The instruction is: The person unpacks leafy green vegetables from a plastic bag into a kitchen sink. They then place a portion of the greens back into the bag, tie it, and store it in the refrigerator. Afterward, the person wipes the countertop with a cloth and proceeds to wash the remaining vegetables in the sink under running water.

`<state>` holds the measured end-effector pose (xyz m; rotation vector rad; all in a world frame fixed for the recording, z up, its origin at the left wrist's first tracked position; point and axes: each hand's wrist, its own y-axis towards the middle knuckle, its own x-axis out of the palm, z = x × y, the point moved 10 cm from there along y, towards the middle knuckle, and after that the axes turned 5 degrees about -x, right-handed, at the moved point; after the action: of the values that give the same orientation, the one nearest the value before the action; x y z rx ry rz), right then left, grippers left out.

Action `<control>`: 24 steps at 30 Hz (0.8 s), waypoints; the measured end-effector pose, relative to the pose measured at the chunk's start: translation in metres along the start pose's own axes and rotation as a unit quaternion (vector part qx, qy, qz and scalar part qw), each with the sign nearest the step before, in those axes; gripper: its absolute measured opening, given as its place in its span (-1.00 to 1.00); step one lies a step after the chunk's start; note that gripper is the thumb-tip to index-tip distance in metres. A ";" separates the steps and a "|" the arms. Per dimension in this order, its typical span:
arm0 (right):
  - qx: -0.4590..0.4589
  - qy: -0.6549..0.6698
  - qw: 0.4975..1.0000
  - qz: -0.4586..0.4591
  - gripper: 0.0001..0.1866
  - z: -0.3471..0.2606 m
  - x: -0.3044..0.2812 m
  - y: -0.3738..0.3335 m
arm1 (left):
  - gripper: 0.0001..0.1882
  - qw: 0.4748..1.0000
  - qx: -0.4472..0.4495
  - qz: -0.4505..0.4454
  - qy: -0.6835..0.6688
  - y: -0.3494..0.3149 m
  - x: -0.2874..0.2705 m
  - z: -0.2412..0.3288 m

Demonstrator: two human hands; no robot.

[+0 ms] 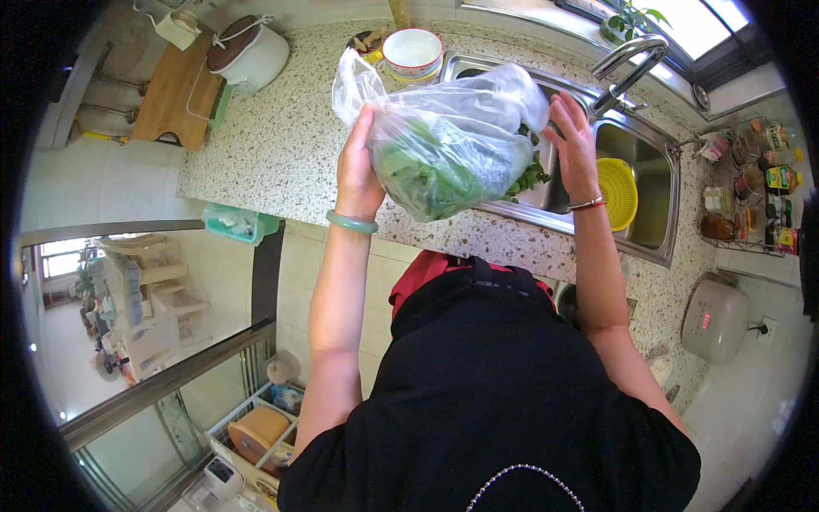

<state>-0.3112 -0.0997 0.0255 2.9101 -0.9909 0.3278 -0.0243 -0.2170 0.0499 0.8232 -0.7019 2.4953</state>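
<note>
A clear plastic bag (465, 107) with leafy greens (426, 171) inside hangs over the counter and the left part of the sink. My left hand (360, 175), with a pale green bangle at the wrist, is closed on the bag's left side. Close to the bag's right end, my right hand (575, 147) has its fingers stretched out and holds nothing. Darker leaves (532, 176) show beneath the bag's right edge, by the sink; whether they lie in the bag or in the basin I cannot tell.
The double-basin sink (655, 247) has a yellow colander (621, 194) in its right basin and a tall faucet (627, 72) behind. Stacked bowls (412, 51) stand at the back. A white lidded pot (260, 64) and wooden board (171, 98) are left; a jar rack (755, 183) is right.
</note>
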 end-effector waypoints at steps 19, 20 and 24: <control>0.220 0.151 0.955 -0.132 -0.75 0.082 0.077 -0.036 | -0.66 0.990 -0.091 -0.064 -0.091 0.031 0.065 -0.040; 0.231 0.161 0.948 -0.147 -0.75 0.087 0.077 -0.038 | -0.65 0.992 -0.083 -0.050 -0.082 0.030 0.067 -0.039; 0.260 0.186 0.932 -0.171 -0.73 0.108 0.070 -0.036 | -0.66 0.992 -0.094 -0.045 -0.077 0.037 0.070 -0.051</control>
<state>-0.2157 -0.1252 -0.0639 3.1829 -0.3644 1.2228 -0.1174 -0.2013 0.0470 0.9620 -0.9142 2.2626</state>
